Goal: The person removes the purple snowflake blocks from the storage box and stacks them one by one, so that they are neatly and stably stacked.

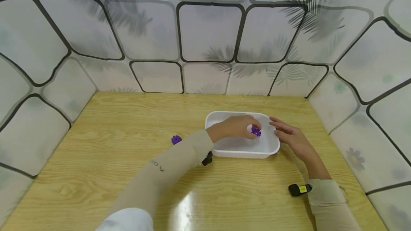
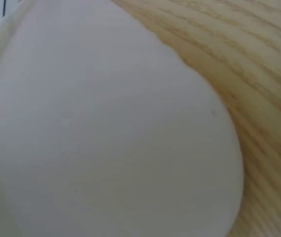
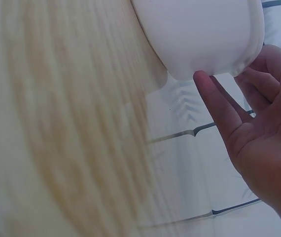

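A white plastic tray (image 1: 224, 152) stands on the table. My left hand (image 1: 236, 127) reaches over it, thumb and fingers curved toward each other around a purple notched disc (image 1: 256, 131), which it pinches. A white patch shows beside the disc; I cannot tell whether it is tray or another piece. At the tray's right end is my right hand (image 1: 293, 140), its fingers extended and touching the rim. In the right wrist view its fingertips (image 3: 201, 76) meet the tray's outer wall (image 3: 202, 39). Only the tray's side (image 2: 116, 123) fills the left wrist view, the hand out of sight.
Another purple disc (image 1: 176, 139) lies on the wooden table (image 1: 135, 117) left of the tray, close to the left forearm. Patterned fabric walls (image 1: 208, 31) enclose the back and sides. Black wrist cameras (image 1: 298, 189) sit at both wrists.
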`<action>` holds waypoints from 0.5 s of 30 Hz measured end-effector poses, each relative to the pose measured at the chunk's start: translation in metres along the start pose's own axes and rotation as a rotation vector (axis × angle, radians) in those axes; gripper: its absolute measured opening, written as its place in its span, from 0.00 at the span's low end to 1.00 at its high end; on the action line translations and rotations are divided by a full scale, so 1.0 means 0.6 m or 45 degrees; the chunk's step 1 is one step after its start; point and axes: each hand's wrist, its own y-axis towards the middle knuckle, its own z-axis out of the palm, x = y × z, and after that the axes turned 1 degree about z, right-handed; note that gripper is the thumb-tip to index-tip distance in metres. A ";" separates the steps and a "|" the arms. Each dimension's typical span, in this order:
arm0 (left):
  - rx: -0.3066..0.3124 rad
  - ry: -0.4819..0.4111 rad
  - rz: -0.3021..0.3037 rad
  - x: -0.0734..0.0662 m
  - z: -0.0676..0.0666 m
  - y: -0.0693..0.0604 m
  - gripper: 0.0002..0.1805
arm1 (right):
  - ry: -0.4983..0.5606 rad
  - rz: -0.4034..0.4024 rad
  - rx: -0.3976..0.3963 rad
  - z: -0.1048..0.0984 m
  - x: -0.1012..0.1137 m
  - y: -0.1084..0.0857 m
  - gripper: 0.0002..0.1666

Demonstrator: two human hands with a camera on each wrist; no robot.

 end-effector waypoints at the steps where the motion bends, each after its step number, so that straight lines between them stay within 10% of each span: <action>1: -0.017 -0.013 0.010 0.002 -0.005 -0.006 0.21 | -0.006 0.005 0.000 0.000 0.000 0.000 0.30; 15: -0.188 -0.153 -0.076 0.049 -0.063 -0.125 0.24 | -0.013 0.021 -0.006 0.000 0.001 0.002 0.30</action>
